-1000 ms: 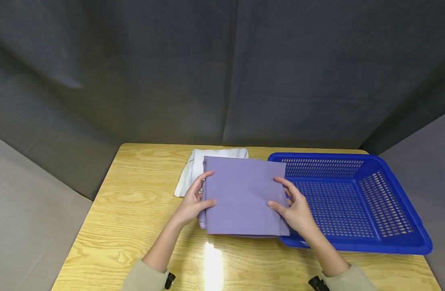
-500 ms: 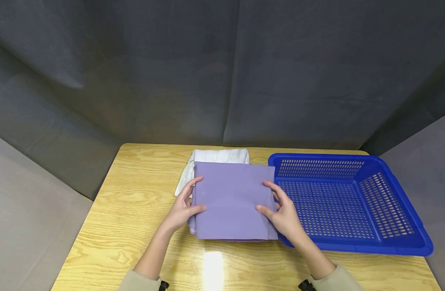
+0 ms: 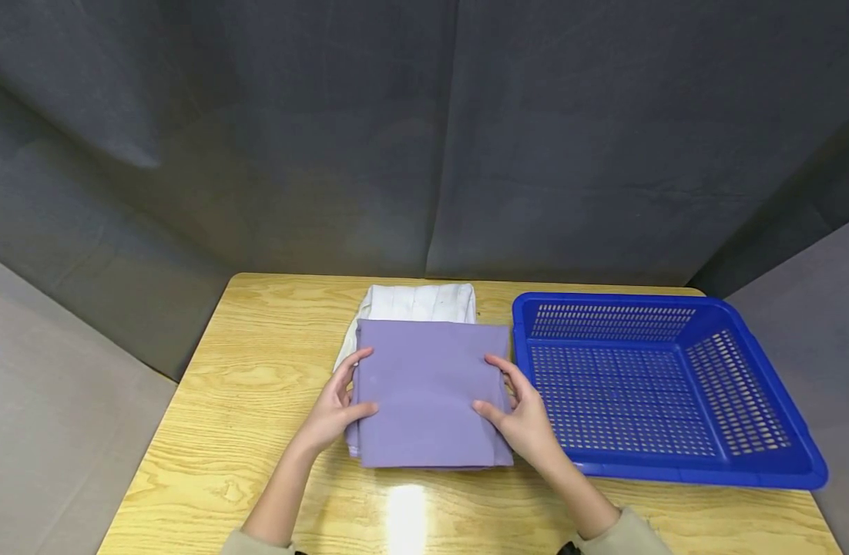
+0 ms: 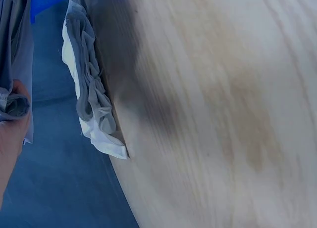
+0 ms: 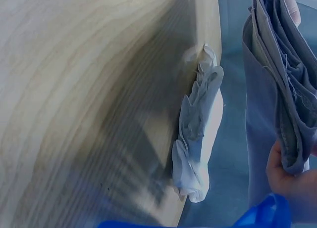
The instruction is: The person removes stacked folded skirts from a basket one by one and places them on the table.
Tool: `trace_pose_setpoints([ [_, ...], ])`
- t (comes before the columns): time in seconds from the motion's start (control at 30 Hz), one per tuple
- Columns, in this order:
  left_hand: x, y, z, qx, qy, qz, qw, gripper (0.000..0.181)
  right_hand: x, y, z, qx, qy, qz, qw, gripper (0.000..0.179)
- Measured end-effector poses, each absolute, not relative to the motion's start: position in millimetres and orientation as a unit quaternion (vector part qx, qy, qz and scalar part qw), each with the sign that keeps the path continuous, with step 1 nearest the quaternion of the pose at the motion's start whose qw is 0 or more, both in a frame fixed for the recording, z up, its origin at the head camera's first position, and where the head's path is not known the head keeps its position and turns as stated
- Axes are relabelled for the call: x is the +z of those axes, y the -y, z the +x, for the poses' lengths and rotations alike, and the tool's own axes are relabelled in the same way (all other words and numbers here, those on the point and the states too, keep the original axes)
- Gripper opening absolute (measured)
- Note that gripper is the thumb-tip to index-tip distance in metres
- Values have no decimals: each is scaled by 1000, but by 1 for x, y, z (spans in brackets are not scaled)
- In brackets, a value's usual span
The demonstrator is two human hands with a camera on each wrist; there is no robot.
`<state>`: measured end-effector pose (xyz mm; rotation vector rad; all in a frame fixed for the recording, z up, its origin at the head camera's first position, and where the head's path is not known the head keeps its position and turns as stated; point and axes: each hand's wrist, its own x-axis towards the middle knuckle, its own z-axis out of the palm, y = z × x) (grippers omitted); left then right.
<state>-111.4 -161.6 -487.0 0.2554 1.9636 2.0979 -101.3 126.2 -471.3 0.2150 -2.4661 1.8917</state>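
Observation:
Between both hands is a folded purple cloth point(image 3: 431, 393), a flat, squarish bundle of several layers. My left hand point(image 3: 337, 412) grips its left edge, thumb on top and fingers partly hidden at the side. On the opposite edge my right hand point(image 3: 525, 420) pinches it in the same way. Both wrist views show the bundle held above the table, its layered folds point(image 5: 285, 84) visible from the side. Behind it a folded white cloth point(image 3: 424, 302) lies on the table, partly covered by the purple one in the head view.
A blue plastic basket point(image 3: 736, 470) with perforated walls stands on the right of the wooden table point(image 3: 209, 432), close to my right hand. A dark grey curtain point(image 3: 327, 154) hangs behind the table's far edge.
Both hands have moved left and toward me with the purple cloth, away from the basket's left rim. More of the white cloth's back part shows. The basket has stayed put.

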Motion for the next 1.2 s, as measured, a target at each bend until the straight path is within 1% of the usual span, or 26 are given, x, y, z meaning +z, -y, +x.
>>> trace_pose_setpoints([
  [0.37,-501,171,-105,707,-692,81,120,82,-485,-117,-95,597,801,55,10,67],
  [0.67,-508,174,-99,708,-691,64,132,81,-495,-111,-89,597,800,53,7,67],
  [0.8,-513,176,-96,704,-696,59,130,82,-499,-109,-87,603,796,48,1,67],
  [1.2,-526,177,-90,713,-686,39,139,83,-509,-104,-83,631,774,53,4,67],
])
